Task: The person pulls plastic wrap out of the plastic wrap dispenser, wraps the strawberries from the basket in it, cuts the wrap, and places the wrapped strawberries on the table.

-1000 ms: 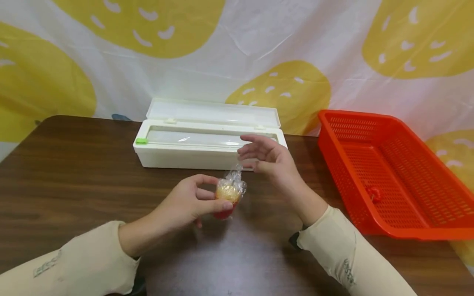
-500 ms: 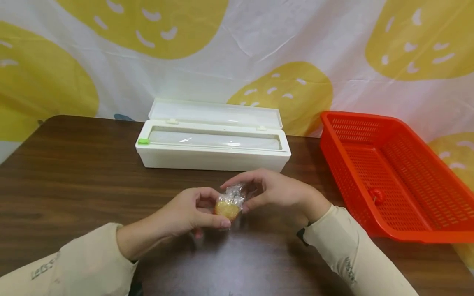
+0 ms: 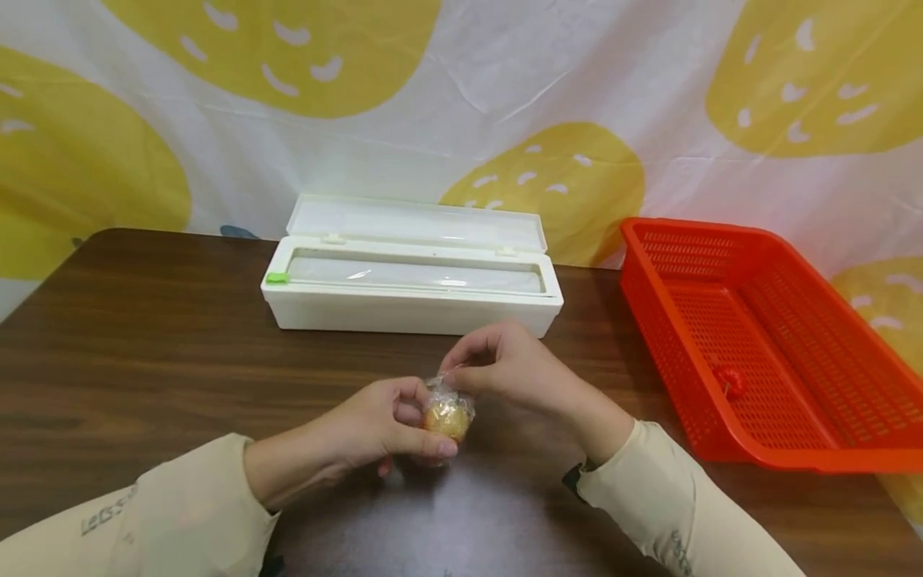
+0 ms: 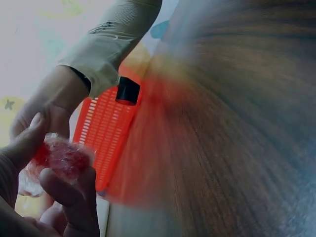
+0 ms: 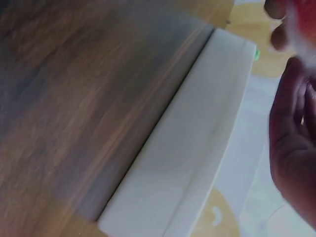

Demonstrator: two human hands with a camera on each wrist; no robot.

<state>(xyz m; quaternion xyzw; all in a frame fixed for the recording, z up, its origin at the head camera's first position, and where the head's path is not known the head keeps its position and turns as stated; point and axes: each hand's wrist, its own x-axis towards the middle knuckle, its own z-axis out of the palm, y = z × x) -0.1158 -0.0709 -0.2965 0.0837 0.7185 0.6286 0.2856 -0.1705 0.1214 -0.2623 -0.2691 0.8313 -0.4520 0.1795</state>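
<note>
Our left hand (image 3: 371, 429) gripping a small roundish thing (image 3: 447, 420), yellow on top and red beneath, shiny in crinkled clear film (image 3: 462, 401), our right hand (image 3: 508, 369) pinching the film's top, over the brown table (image 3: 144, 336)

The table (image 3: 144, 344) has a dark wood-grain top, with a rounded corner left of the box (image 3: 411, 314) and a glossy sheen in front of the box. On this top the white box stands open, and right of the box, apart from it, sits the red basket (image 3: 829, 328).
</note>
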